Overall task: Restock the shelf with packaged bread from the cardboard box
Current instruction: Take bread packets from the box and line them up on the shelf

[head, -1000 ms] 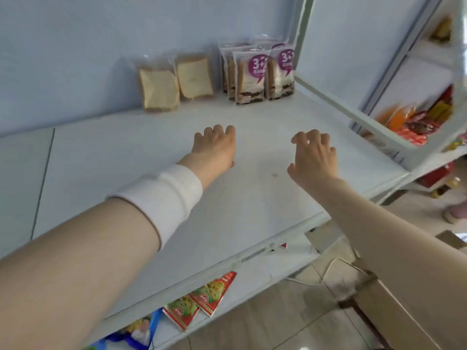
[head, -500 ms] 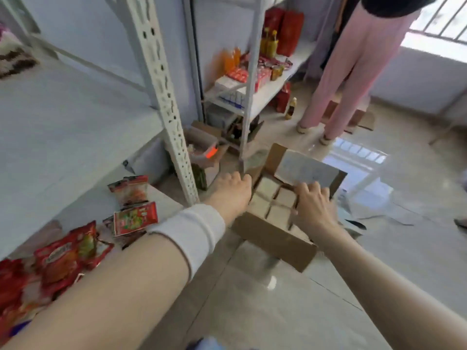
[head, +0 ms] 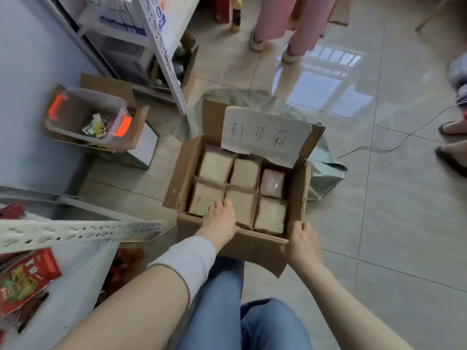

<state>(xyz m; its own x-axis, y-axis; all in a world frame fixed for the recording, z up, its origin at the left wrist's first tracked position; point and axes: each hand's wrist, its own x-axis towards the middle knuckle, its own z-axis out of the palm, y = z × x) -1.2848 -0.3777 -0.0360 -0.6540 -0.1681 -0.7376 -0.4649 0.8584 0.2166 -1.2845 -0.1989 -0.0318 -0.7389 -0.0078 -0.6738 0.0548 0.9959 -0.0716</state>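
We reach both arms forward and down. Our left hand [head: 219, 220] lies palm-down, fingers spread loosely forward, a white band around the wrist. Our right hand [head: 304, 245] sits lower and to the right — fingers curled slightly, bare forearm stretched out.
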